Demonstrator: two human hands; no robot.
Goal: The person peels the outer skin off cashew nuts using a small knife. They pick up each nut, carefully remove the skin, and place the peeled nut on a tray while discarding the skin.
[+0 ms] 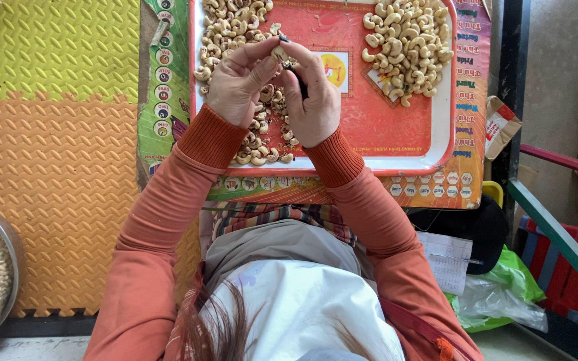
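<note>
**Hands working a cashew over a red tray**

We looked down at our own two hands, raised together above a red tray (444, 127) with a white rim. Our left hand (237, 83) pinched a single pale cashew (278, 51) between thumb and fingertips. Our right hand (310, 93) was closed around a thin dark tool (297, 75), its tip close against the nut; we could not tell whether it was touching.

The held cashew sat above the tray's far left part. Beneath our hands, a long heap (235, 30) of cashews ran down the tray's left side. A second, cleaner-looking pile (406, 47) lay at the tray's far right. The tray rested on a printed mat (168, 100). Left of the tray lay yellow and orange foam tiles (55, 134), and well beyond them a metal bowl (9, 241) of nuts.

As we judged it, the nut was small and curved, so too much pressure from the tool could have snapped it or sent it slipping from our pinch into the wrong pile. The tool's point, so near our left thumb, could have nicked it.
</note>
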